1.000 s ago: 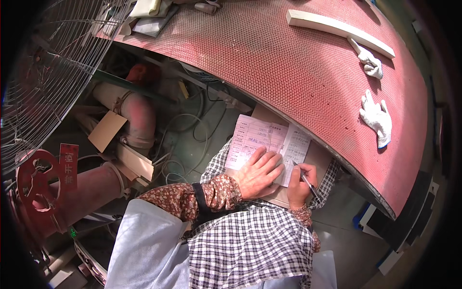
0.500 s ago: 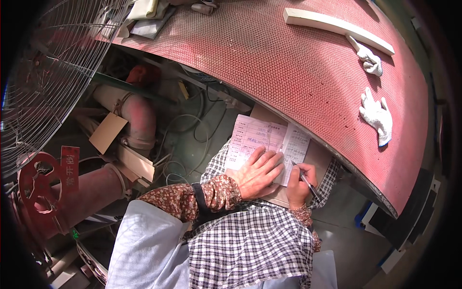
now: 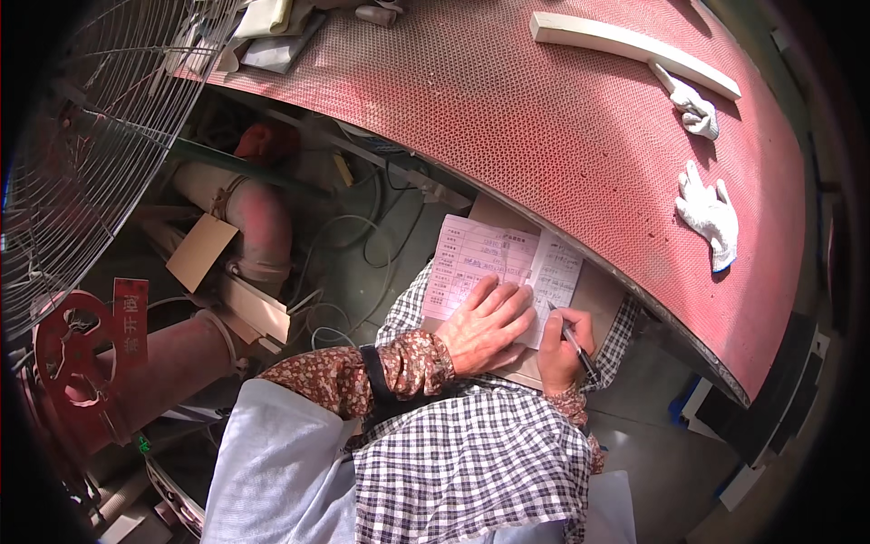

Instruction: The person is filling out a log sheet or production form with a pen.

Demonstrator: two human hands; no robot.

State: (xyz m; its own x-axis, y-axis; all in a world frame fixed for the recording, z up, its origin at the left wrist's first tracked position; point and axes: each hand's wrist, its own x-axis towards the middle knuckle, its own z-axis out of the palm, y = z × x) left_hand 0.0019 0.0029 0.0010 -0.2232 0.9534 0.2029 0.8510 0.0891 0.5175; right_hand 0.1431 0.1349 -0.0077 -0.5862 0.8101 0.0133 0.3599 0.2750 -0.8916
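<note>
A pink printed form [image 3: 467, 249] with handwriting lies on a brown board [image 3: 507, 216] across my lap. Beside it, on its right, is a whitish written sheet [image 3: 555, 267]. My left hand [image 3: 485, 328] rests flat on the lower part of the form, fingers stretched out. In my right hand [image 3: 564, 352] a dark pen [image 3: 583, 352] is gripped, its tip at the lower part of the whitish sheet. Whether the tip touches the paper I cannot tell.
A red mesh-topped table [image 3: 507, 118] spans the far side, bearing two white gloves [image 3: 710, 218] and a pale bar [image 3: 634, 53]. At left stand a wire fan guard [image 3: 118, 136], a red valve wheel [image 3: 77, 349] and pipes [image 3: 181, 358]. Hoses [image 3: 349, 272] lie on the floor.
The hands and paper look nearly the same. My right hand and the pen have shifted only very slightly; the whole view has moved a little.
</note>
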